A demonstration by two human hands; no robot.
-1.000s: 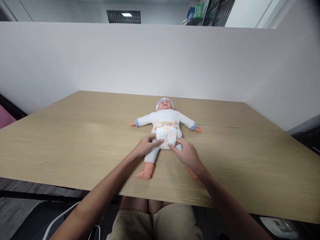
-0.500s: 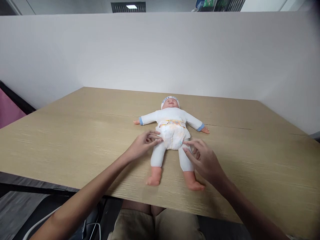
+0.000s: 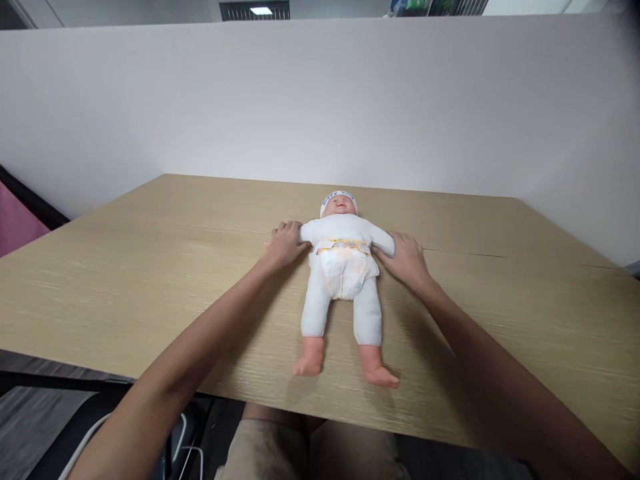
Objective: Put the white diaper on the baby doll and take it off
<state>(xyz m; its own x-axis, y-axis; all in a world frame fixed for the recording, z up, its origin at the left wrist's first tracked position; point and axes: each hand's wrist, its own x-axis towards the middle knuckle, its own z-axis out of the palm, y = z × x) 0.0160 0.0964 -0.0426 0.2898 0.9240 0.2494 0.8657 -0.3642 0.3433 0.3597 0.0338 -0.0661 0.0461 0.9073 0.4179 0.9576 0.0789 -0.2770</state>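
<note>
A baby doll (image 3: 342,230) in a white suit and a lettered white cap lies on its back, head toward the wall and bare feet toward me. Round its hips sits a white diaper (image 3: 345,275) with an orange patterned waistband. My left hand (image 3: 288,244) is closed around the doll's arm on the left, covering its forearm and most of its small hand. My right hand (image 3: 404,257) wraps the other arm near the cuff, hiding that end of it. Both doll legs lie straight and slightly apart.
The doll rests on a wide wooden table (image 3: 150,280) with thin seams across it. Behind the table rises a white partition wall (image 3: 310,100). A pink item with a black edge (image 3: 23,213) is at the far left. A white cable (image 3: 85,443) hangs below the front edge.
Both hands have left the diaper's leg edges and moved up and outward onto the doll's arms, now gripping them. The view has tilted down and shifted slightly.
</note>
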